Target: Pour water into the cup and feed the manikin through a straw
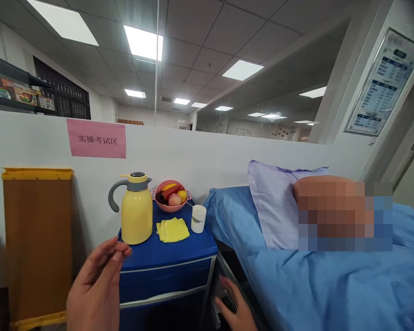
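Observation:
My left hand (pixel 98 282) is raised at the front left corner of the blue bedside cabinet (pixel 158 255), thumb and fingertips pressed together with nothing visible between them. Just beyond it stands a yellow thermos jug (pixel 137 216) with a grey handle and spout. Low beside the cabinet's right side, near the bed, my right hand (pixel 236 305) has its fingers apart and holds nothing; it is slightly blurred. A folded yellow cloth (pixel 173 230) lies on the cabinet top. To its right is a white cup (pixel 198 219) with a dark pattern, something thin leaning at its rim.
At the back of the cabinet is a pink bowl (pixel 170 208) of fruit and vegetables. On the right, a bed with blue sheets (pixel 317 285) bears a lilac pillow (pixel 267 207) and a head, partly blurred out. A brown board (pixel 37 243) leans against the white wall (pixel 207 156).

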The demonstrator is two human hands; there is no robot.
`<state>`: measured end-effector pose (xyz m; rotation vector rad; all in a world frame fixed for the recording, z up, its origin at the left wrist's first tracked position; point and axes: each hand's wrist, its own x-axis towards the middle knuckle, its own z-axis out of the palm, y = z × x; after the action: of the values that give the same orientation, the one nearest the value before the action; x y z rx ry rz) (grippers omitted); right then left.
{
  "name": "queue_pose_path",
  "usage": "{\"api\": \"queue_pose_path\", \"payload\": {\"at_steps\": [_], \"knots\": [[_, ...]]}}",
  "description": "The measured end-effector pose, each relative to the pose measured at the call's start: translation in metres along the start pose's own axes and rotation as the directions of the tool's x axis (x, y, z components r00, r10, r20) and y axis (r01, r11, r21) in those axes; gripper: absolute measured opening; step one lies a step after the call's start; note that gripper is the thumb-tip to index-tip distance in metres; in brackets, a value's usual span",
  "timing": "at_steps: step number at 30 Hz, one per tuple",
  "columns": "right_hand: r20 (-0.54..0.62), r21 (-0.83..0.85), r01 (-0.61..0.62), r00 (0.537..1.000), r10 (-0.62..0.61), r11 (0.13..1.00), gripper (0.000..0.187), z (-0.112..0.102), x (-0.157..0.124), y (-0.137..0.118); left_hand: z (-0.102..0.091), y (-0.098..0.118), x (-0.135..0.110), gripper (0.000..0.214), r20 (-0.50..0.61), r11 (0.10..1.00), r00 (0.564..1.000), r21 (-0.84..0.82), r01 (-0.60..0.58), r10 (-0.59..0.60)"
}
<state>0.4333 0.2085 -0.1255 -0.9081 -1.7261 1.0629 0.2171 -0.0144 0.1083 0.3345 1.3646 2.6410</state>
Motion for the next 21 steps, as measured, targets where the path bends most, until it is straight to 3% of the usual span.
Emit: {"api": "queue_pose_path", "payload": {"at_steps": [4,9,14,21], "knots": [[-0.123,0.209,0.135,0.986,-0.111,0.969,0.081,0.043,0.103,-0.038,-0.019,-0.035,0.052,0.050,-0.123,0.980,0.990,0.176,0.095,-0.074],[-0.244,0.179,0.128,0.966,-0.082,0.976,0.102,0.085,0.192,-0.053,-0.058,-0.052,0.107,0.044,-0.085,0.870,0.996,0.486,0.077,-0.041],[-0.265,0.180,0.087,0.963,-0.037,0.980,0.109,0.103,0.230,-0.042,-0.064,-0.051,0.166,0.054,-0.007,0.747,0.995,0.660,-0.073,0.104],[-0.252,0.100,0.062,0.967,-0.035,0.993,0.086,0.110,0.246,-0.034,-0.021,-0.046,0.244,0.058,0.161,0.713,0.979,0.672,-0.200,0.123]]}}
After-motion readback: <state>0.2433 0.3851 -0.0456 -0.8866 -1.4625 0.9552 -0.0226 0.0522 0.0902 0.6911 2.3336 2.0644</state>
